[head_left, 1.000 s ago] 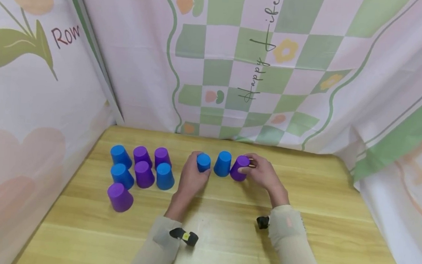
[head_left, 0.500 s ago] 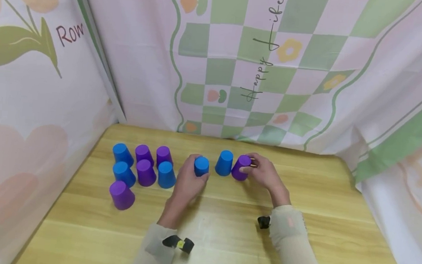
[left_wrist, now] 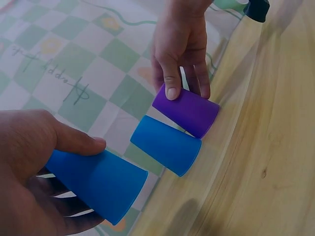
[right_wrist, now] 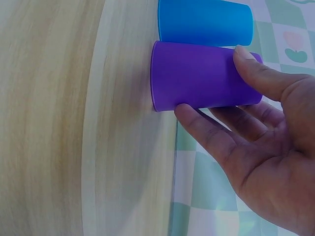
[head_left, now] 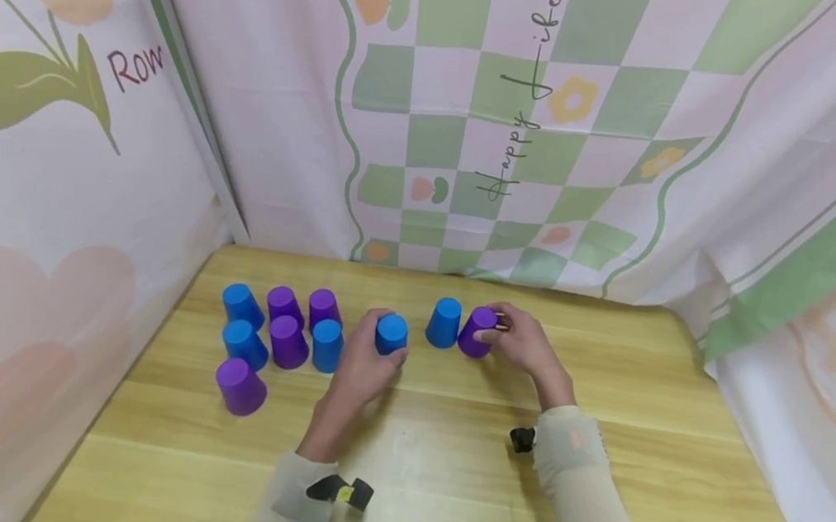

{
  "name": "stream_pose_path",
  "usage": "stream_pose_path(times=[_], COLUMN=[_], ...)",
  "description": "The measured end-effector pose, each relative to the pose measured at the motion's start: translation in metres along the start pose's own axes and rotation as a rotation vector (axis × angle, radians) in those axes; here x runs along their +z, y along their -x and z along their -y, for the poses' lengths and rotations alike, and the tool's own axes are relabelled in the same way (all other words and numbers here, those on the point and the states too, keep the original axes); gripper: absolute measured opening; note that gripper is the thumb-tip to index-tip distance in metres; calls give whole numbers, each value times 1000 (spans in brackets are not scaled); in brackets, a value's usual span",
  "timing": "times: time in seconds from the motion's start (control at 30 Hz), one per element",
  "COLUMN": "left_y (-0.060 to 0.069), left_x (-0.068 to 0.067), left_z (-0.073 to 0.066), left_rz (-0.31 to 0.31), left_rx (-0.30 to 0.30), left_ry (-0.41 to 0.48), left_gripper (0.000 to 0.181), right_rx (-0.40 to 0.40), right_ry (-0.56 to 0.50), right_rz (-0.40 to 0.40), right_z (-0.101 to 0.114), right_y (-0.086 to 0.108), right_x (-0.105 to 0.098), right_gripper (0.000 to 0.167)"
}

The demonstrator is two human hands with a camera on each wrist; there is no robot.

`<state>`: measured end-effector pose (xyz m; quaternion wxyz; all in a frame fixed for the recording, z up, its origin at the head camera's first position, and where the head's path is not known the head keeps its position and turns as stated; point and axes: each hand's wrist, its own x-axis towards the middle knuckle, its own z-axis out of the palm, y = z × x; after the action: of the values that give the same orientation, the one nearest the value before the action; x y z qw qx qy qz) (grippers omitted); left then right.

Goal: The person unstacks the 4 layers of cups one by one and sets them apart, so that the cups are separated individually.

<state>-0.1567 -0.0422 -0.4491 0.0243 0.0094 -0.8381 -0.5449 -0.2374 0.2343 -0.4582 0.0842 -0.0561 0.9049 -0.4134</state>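
My left hand (head_left: pixel 362 364) grips an upside-down blue cup (head_left: pixel 392 335), thumb on one side and fingers round the other. In the left wrist view a gap shows between this blue cup's rim (left_wrist: pixel 132 199) and the tabletop, so it looks slightly raised. My right hand (head_left: pixel 526 343) holds an upside-down purple cup (head_left: pixel 475 332) between thumb and fingers; its rim rests on the table. Just left of that purple cup stands a second blue cup (head_left: pixel 444 323), close beside or touching it, with no hand on it.
Several upside-down cups stand at the left of the wooden table (head_left: pixel 429 477): a back row with a purple cup (head_left: pixel 322 309), a middle row with a blue cup (head_left: pixel 327 346), and one purple cup (head_left: pixel 241 387) in front. A patterned curtain (head_left: pixel 472 150) hangs behind the table.
My left hand has carried its blue cup left and slightly toward me, away from the standing blue cup. The right hand stays on the purple cup.
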Motion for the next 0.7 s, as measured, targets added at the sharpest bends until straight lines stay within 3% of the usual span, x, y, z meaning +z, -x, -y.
stream_pose_path(times=[0.43, 0.7], left_y=[5, 11], left_x=[-11, -18], left_z=[-7, -5], left_rz=[16, -5], left_rx=[-12, 47], left_ry=[-8, -32], left_gripper=[58, 58], right_rx=[16, 4], right_ry=[-10, -13], right_rz=[9, 18], right_z=[2, 1], right_y=[0, 1], right_x=[-2, 0], right_gripper=[55, 55])
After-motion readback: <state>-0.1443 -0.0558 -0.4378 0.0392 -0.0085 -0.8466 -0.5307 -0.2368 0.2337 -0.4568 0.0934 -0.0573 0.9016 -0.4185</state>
